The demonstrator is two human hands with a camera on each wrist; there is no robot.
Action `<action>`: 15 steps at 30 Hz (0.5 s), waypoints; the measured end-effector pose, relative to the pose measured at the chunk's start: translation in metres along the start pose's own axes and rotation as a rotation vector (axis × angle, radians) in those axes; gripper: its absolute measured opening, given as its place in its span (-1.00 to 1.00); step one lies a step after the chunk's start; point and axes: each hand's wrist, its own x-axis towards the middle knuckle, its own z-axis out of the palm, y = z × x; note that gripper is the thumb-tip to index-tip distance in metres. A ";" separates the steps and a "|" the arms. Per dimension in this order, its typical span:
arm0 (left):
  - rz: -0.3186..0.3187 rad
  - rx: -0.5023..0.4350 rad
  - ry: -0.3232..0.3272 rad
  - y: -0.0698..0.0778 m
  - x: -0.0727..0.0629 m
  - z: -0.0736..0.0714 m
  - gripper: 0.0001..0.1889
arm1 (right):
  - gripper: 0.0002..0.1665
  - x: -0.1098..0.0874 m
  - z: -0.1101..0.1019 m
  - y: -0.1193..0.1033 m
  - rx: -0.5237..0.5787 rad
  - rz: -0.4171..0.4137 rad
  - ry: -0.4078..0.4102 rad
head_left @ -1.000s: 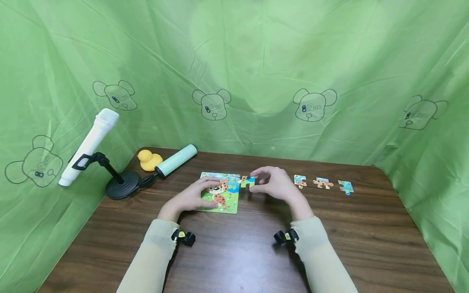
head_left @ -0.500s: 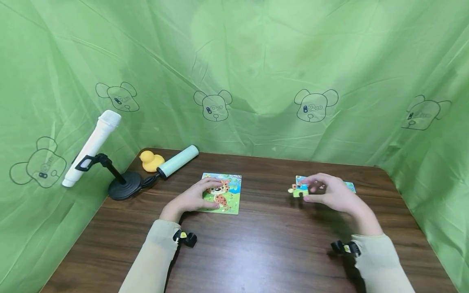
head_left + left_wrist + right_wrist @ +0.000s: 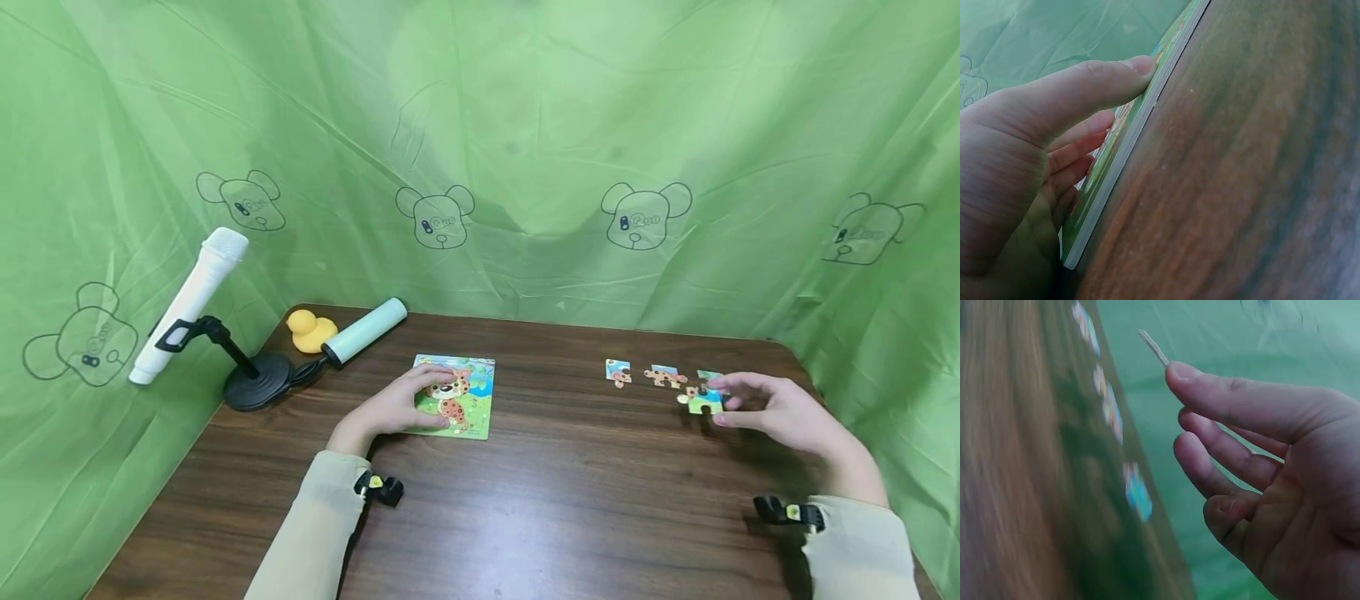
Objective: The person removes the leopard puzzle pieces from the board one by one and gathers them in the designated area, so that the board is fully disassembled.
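A square picture puzzle (image 3: 474, 400) with a spotted animal lies flat on the table in the head view. My left hand (image 3: 386, 410) rests over its left part, the thumb near the front edge and the fingers spread farther back; in the left wrist view the thumb (image 3: 1094, 84) lies along the puzzle's rim. My right hand (image 3: 787, 412) pinches a jigsaw piece (image 3: 701, 403) between thumb and fingertips, above the table at the right. Edge-on, that piece (image 3: 1152, 346) shows in the right wrist view. Just behind it, another jigsaw piece (image 3: 708, 376) is partly hidden.
Two more loose jigsaw pieces, one (image 3: 617, 370) left of the other (image 3: 664, 376), lie toward the table's back right. At the back left are a yellow duck (image 3: 311, 331), a pale blue cylinder (image 3: 367, 331) and a white microphone (image 3: 191, 292) on a black stand (image 3: 255, 382). Green cloth surrounds the table.
My right hand has carried the pinched jigsaw piece from the puzzle's right edge rightward, past the loose pieces, to beside the rightmost one. My left hand stays on the puzzle.
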 end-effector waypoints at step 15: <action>0.000 -0.006 0.000 0.001 0.000 -0.001 -0.17 | -0.42 -0.015 -0.003 0.050 0.005 0.033 -0.046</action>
